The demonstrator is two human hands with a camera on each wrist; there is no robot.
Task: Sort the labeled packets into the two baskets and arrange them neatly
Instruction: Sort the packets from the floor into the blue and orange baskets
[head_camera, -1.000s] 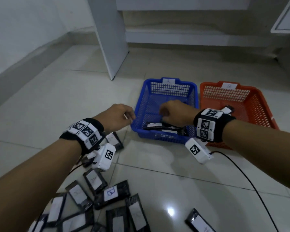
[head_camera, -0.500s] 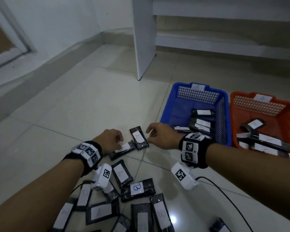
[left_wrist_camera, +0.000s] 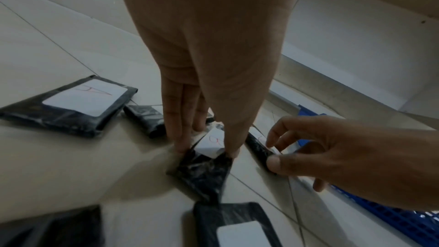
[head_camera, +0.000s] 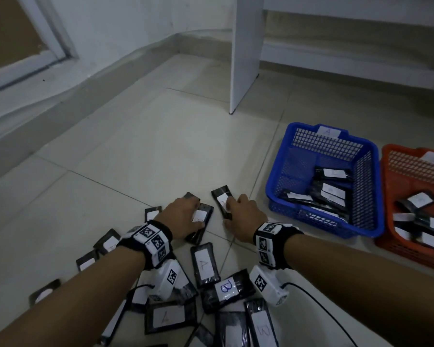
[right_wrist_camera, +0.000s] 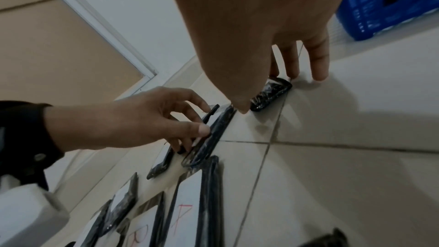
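Head view: left hand (head_camera: 184, 214) pinching a black packet (head_camera: 200, 222) on the floor tiles (head_camera: 161, 151); right hand (head_camera: 244, 214) just beside it, fingers clamped on a second packet (head_camera: 222, 197). Blue basket (head_camera: 318, 221) and orange basket (head_camera: 388, 246) lie right of the right hand.

Left wrist view: thumb and fingers (left_wrist_camera: 178, 119) grip the packet's edges.

Right wrist view: fingertips (right_wrist_camera: 288, 63) grip the far end of the second packet, thumb at its near end.

Indoor room, perhaps a home, tiled floor (head_camera: 140, 151), white wall (head_camera: 125, 23), door frame (head_camera: 48, 36), white furniture panel (head_camera: 244, 53)
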